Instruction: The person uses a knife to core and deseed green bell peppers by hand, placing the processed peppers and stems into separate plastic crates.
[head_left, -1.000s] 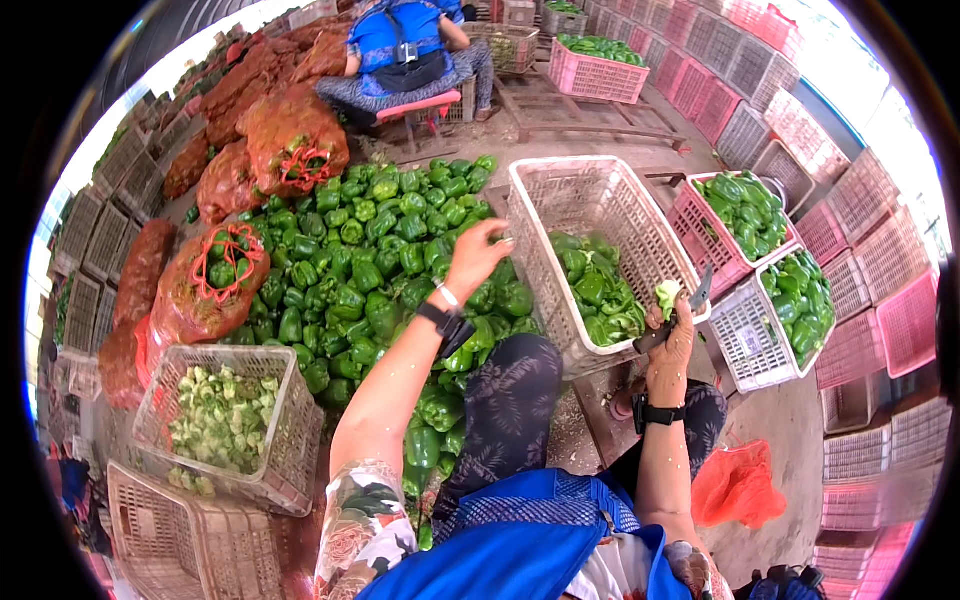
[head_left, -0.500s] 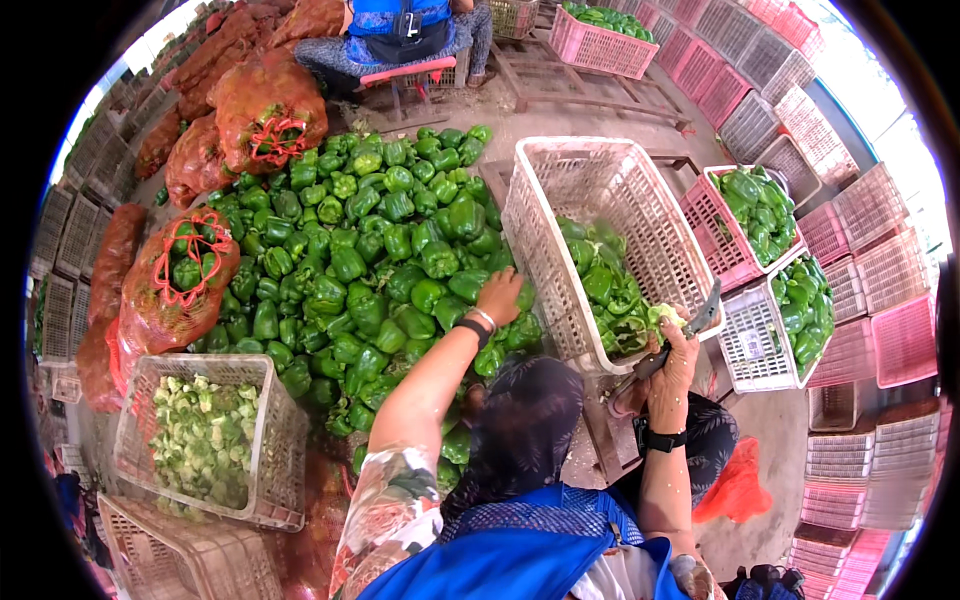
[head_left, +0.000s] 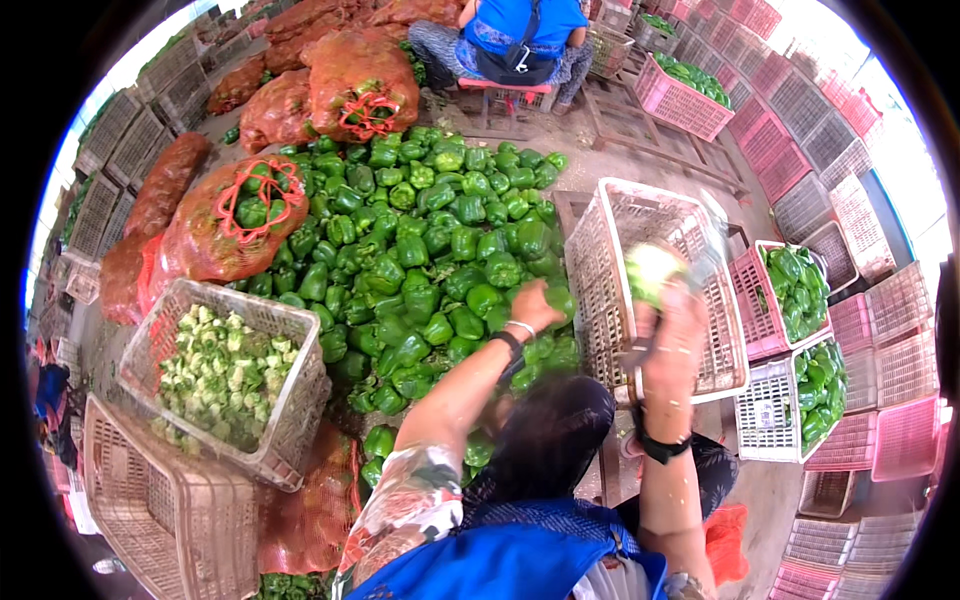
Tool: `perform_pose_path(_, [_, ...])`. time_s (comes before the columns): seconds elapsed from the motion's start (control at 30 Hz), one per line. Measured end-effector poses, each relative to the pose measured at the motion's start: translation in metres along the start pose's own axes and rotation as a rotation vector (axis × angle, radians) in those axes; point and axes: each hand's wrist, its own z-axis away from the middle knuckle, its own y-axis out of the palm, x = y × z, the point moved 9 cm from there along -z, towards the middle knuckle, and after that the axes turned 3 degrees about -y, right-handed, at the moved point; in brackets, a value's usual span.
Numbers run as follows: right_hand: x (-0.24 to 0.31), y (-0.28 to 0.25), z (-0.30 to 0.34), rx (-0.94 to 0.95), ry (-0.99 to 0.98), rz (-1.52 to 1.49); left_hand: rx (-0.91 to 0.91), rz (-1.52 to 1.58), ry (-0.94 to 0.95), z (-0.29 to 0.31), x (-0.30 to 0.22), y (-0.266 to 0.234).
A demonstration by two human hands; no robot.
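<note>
Sits with dark leaf-patterned trousers [head_left: 548, 435] bent close to the work, probably to bring both arms low over it. Grips in the left hand [head_left: 535, 306], as far as blur shows, 1 rounded green bell pepper [head_left: 562, 302], just beside a tall off-white perforated plastic crate [head_left: 600, 310]; cannot tell the direction of the stem. Clamps in the right hand [head_left: 672, 340] a dark-handled, grey-bladed metal knife [head_left: 638, 353] plus 1 pale green, whitish pepper piece [head_left: 655, 268], presumably doubling up to spare the other. Aims the smeared blade away from the body and rightward, with a long axis slanting out from the handle under the palm. Has, leftward, a similar off-white crate of pale cut pieces [head_left: 292, 425], perhaps placed apart against mixing. Meets beyond it a loose heap of glossy green peppers [head_left: 420, 260], likely spread for easy picking; then bulging red mesh sacks [head_left: 355, 80]; farthest, 1 co-worker in blue [head_left: 530, 35].
</note>
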Motion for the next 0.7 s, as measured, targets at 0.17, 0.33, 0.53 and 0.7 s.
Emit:
perform_pose_path(0.17, [0.037, 0.189, 0.076, 0.758, 0.151, -0.085, 0.159, 1.465, -0.219, 0.03, 0.034, -0.053])
perform_pose_path(0.33, [0.033, 0.093, 0.044, 0.424, -0.276, 0.139, 0.164, 1.678, -0.104, 0.069, -0.062, -0.134])
perform_pose_path(0.53, [0.029, 0.035, 0.065, 0.373, -0.826, 1.233, 0.512, 1.588, -0.016, 0.088, -0.168, -0.135])
perform_pose_path(0.7, [0.017, 0.003, 0.054, 0.331, -0.833, 1.291, 0.595, 1.577, -0.099, 0.096, -0.215, -0.101])
